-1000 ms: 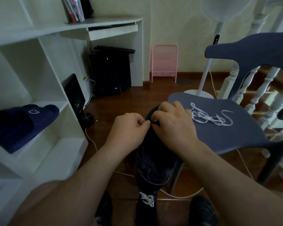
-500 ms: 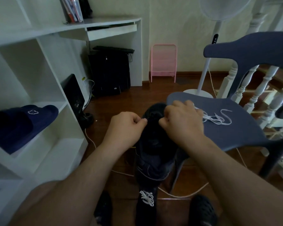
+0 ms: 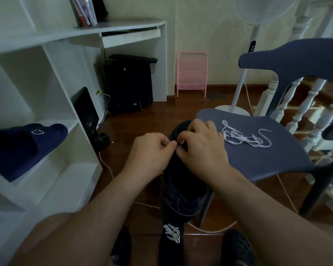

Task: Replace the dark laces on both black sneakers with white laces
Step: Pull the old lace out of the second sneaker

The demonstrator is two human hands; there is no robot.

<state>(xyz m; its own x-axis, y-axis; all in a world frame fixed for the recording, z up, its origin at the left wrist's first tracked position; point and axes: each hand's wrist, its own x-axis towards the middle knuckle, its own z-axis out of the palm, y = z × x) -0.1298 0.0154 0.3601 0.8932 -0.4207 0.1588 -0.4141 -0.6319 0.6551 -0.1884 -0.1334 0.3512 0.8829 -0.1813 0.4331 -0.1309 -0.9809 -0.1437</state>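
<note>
Black sneaker [image 3: 183,191] between my hands: left hand [image 3: 150,154] and right hand [image 3: 202,148] pinch its dark lace, barely visible; I judge unthreading underway, white lace [image 3: 244,137] beside my right hand next.

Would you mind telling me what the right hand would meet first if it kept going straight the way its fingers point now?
The right hand points left, so it would probably meet the left hand at once; their fingertips seem to touch over the black sneaker.

No words or numbers can be read anywhere; the navy slipper [image 3: 25,146] on the shelf [image 3: 52,166] bears only a small white outlined emblem, without letters.
</note>
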